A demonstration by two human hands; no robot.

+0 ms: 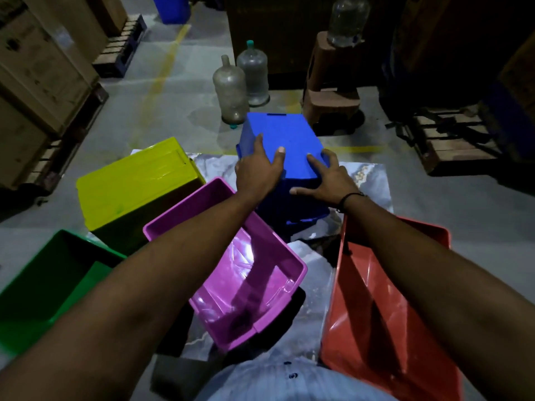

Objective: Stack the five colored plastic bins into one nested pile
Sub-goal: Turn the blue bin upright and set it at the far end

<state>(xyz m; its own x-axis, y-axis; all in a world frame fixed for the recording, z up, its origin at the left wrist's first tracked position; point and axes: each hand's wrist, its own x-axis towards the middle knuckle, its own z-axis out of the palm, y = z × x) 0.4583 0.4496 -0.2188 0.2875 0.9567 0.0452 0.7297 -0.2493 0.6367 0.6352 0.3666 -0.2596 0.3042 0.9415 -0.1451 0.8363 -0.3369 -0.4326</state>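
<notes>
A blue bin (286,134) stands upside down at the far side of a marble-patterned table (367,175). My left hand (257,169) grips its near left corner and my right hand (327,178) grips its near right edge. A purple bin (257,285) sits open side up in the middle, under my left forearm. The yellow bin (136,183) lies bottom up at the left. A green bin (43,285) is open at the near left. On the right an orange-red bin (376,314) rests open under my right forearm.
Two empty water jugs (231,94) stand on the concrete floor beyond the table, with a third on a brown stool (330,82). Wooden crates (37,70) on pallets line the left. A pallet (451,140) lies at the right. A yellow floor line runs away.
</notes>
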